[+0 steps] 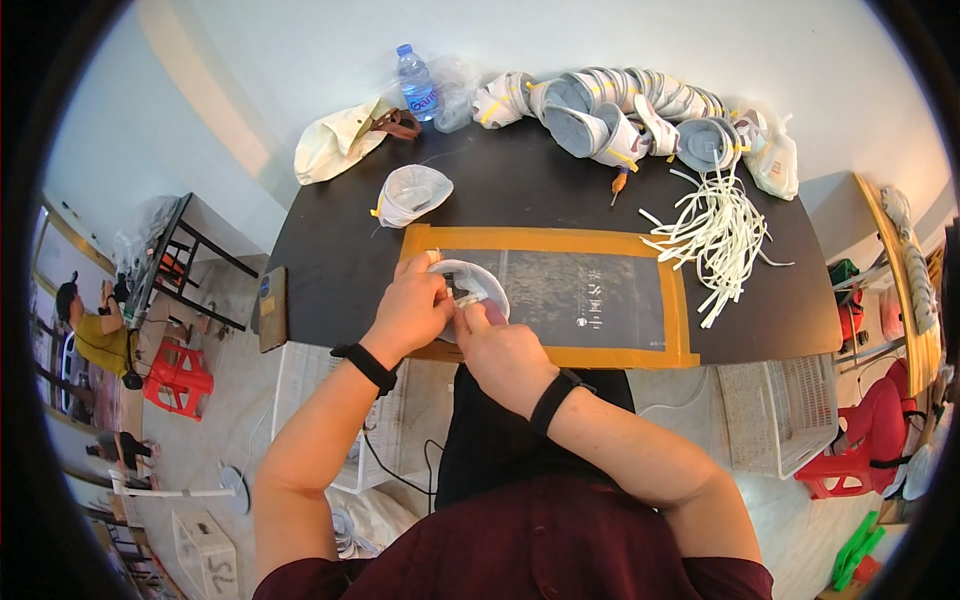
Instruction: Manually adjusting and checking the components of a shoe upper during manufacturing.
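A cup-shaped white and grey fabric piece [487, 284] sits in front of me at the left part of a taped mat. My left hand [412, 300] grips its left rim, fingers curled over the edge. From the near side my right hand [495, 350] is closed on the same piece, its fingertips bent into the opening beside the left ones. Something small, pale and dark shows between the fingertips; I cannot make it out. A similar cup-shaped piece [412, 194] with a yellow tab lies farther back on the left.
Nested fabric cups [640, 90] line the dark table's [500, 165] back edge. White strips [720, 235] lie at right, near a small orange-handled tool [619, 182]. A water bottle [416, 85] and cream bag [342, 142] stand back left. A phone-like slab [272, 308] rests at the left edge.
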The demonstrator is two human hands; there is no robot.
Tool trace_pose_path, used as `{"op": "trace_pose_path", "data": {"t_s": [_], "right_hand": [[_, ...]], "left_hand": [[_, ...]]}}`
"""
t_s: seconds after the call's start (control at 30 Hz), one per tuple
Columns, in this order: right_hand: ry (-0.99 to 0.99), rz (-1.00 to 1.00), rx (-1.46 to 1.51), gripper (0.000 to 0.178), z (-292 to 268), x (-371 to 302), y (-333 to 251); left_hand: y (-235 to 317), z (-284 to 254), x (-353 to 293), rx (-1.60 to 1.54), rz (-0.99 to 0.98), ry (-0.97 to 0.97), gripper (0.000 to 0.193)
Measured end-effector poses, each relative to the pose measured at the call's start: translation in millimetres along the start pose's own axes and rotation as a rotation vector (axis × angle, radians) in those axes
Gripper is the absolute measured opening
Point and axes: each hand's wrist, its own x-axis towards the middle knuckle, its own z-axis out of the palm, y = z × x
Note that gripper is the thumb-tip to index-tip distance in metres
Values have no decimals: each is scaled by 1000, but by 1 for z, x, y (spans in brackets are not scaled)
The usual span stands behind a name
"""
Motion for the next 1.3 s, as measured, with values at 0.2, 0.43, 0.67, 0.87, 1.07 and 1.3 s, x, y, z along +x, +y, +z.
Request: {"op": "trace_pose_path", "data": {"t_s": [0.2,0.43,0.67,0.87,1.07,1.3], "right_hand": [[31,-9,5,46,3,-1,0],[38,-16,-61,48,5,-4,0],[71,76,64,48,19,2,-7],[90,117,131,45,17,7,-10],[10,155,100,38,8,11,-13],[-17,156,145,41,2,11,-11]], "left_hand": [[2,2,1,174,-40,63,21],[-6,2,2,-23,-90,-1,13],[-16,6,-3,-162,-9,-7,7],[-19,8,-14,-228,42,52,9],[-22,9,-13,-241,95,47,10],[-25,10,-16,-224,104,64,10]]}}
